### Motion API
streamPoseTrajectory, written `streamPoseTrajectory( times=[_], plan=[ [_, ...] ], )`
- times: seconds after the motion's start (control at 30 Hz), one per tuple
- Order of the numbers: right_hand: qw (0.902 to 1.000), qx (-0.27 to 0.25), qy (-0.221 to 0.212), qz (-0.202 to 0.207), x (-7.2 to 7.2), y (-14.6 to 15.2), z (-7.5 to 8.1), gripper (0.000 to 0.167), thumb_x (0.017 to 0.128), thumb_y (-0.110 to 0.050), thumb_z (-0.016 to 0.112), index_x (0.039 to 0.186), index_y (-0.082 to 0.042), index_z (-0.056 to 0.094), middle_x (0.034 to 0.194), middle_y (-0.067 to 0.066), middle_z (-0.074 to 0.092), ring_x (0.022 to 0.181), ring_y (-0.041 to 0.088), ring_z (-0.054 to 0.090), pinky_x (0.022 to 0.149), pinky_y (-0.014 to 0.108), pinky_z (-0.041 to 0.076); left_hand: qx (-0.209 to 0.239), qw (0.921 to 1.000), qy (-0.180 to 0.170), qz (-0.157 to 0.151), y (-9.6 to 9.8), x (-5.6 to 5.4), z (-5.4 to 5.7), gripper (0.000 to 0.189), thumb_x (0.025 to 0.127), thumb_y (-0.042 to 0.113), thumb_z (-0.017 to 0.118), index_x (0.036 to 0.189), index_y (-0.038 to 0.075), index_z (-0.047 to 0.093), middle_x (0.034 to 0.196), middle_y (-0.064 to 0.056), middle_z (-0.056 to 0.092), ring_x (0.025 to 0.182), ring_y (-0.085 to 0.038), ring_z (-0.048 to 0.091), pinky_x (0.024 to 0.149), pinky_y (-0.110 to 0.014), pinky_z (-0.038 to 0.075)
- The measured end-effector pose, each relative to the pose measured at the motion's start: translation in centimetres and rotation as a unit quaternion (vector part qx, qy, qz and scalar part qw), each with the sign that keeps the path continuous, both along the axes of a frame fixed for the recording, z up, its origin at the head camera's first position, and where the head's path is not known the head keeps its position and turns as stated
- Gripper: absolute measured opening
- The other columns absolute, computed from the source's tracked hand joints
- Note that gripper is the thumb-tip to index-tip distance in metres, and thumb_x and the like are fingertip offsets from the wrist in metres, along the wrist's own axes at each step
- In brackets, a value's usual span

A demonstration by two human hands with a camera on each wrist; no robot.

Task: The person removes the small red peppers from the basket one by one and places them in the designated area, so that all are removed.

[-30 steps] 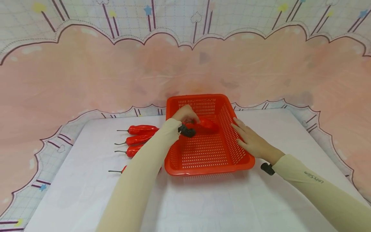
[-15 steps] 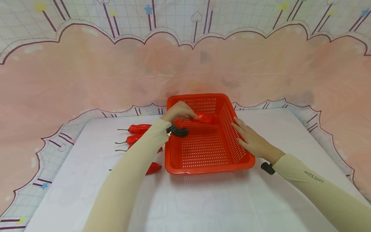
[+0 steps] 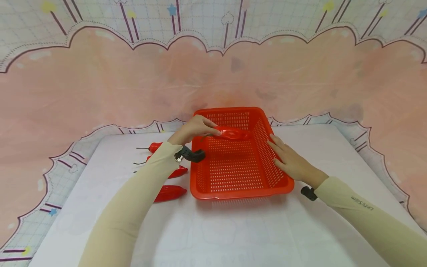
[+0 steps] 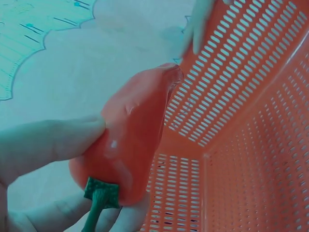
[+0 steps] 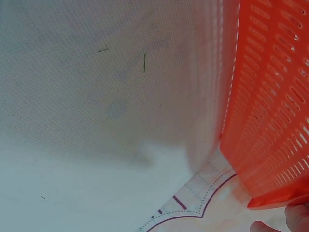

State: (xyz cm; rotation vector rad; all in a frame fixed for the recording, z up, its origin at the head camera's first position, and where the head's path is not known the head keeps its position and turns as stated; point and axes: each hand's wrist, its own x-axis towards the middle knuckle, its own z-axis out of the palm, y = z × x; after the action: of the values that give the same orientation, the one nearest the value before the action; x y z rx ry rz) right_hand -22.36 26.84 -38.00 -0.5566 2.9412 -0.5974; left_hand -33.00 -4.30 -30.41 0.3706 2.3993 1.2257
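Note:
My left hand (image 3: 195, 130) pinches a long red pepper (image 3: 233, 133) near its stem end, over the back part of a red plastic basket (image 3: 240, 195). In the left wrist view the pepper (image 4: 130, 130) lies between thumb and fingers, its green stem toward the camera and its tip pointing away. My right hand (image 3: 290, 159) rests with extended fingers on the basket's right rim. The right wrist view catches only fingertips (image 5: 295, 220) beside the basket's perforated wall (image 5: 270, 96).
Left of the basket, several red peppers (image 3: 170, 193) lie on the white table (image 3: 240, 233), partly hidden by my left forearm (image 3: 130, 207). A pink patterned cloth (image 3: 160, 81) hangs behind the table.
My left hand has drawn back to the left and slightly up, bringing the pepper from deeper in the basket toward its back left. The right hand stays at the rim.

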Motion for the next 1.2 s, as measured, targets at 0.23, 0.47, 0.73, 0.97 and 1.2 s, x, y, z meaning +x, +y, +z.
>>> streamPoseTrajectory(
  times=[0.23, 0.47, 0.73, 0.97, 1.2],
  plan=[
    [1.0000, 0.005, -0.003, -0.001, 0.0, -0.1, 0.0, 0.065, 0.095, -0.019, 0.045, 0.150, -0.004, 0.014, 0.160, 0.010, -0.002, 0.146, 0.036, 0.004, 0.115, 0.061, 0.010, 0.007, 1.0000, -0.006, 0.004, -1.8, 1.3, 0.9, 0.048, 0.081, 0.025, 0.073, 0.124, 0.006, 0.061, 0.123, -0.011, 0.062, 0.106, -0.026, 0.055, 0.101, -0.040, 0.043],
    [1.0000, -0.001, 0.005, 0.007, 0.1, -0.1, 0.0, 0.063, 0.096, -0.019, 0.043, 0.150, -0.003, 0.015, 0.160, 0.011, -0.001, 0.146, 0.036, 0.005, 0.114, 0.061, 0.011, 0.026, 0.9996, 0.007, 0.011, -3.9, 2.6, 1.4, 0.044, 0.082, 0.024, 0.071, 0.122, 0.006, 0.062, 0.123, -0.011, 0.058, 0.111, -0.026, 0.050, 0.103, -0.046, 0.040],
    [1.0000, 0.001, 0.003, 0.005, 0.1, -0.1, 0.0, 0.064, 0.096, -0.020, 0.044, 0.151, -0.005, 0.014, 0.160, 0.010, -0.001, 0.145, 0.037, 0.006, 0.110, 0.065, 0.019, 0.030, 0.9990, 0.014, 0.031, -6.1, 3.7, 1.4, 0.044, 0.083, 0.025, 0.071, 0.121, 0.007, 0.062, 0.121, -0.013, 0.056, 0.113, -0.028, 0.048, 0.098, -0.044, 0.043],
    [1.0000, -0.003, 0.000, 0.001, 0.1, 0.0, -0.1, 0.064, 0.096, -0.019, 0.045, 0.151, -0.005, 0.014, 0.160, 0.010, -0.002, 0.145, 0.038, 0.006, 0.109, 0.065, 0.021, 0.025, 0.9986, 0.022, 0.040, -7.9, 4.8, 1.8, 0.043, 0.084, 0.026, 0.069, 0.123, 0.009, 0.061, 0.119, -0.012, 0.058, 0.105, -0.026, 0.056, 0.089, -0.037, 0.050],
    [1.0000, -0.003, 0.001, 0.000, 0.1, -0.1, 0.0, 0.064, 0.096, -0.019, 0.044, 0.151, -0.005, 0.014, 0.160, 0.010, -0.001, 0.145, 0.037, 0.006, 0.110, 0.064, 0.019, 0.002, 0.9984, 0.033, 0.045, -9.3, 5.9, 2.3, 0.048, 0.084, 0.030, 0.069, 0.126, 0.010, 0.059, 0.122, -0.015, 0.061, 0.104, -0.026, 0.060, 0.086, -0.033, 0.053]
  ],
)
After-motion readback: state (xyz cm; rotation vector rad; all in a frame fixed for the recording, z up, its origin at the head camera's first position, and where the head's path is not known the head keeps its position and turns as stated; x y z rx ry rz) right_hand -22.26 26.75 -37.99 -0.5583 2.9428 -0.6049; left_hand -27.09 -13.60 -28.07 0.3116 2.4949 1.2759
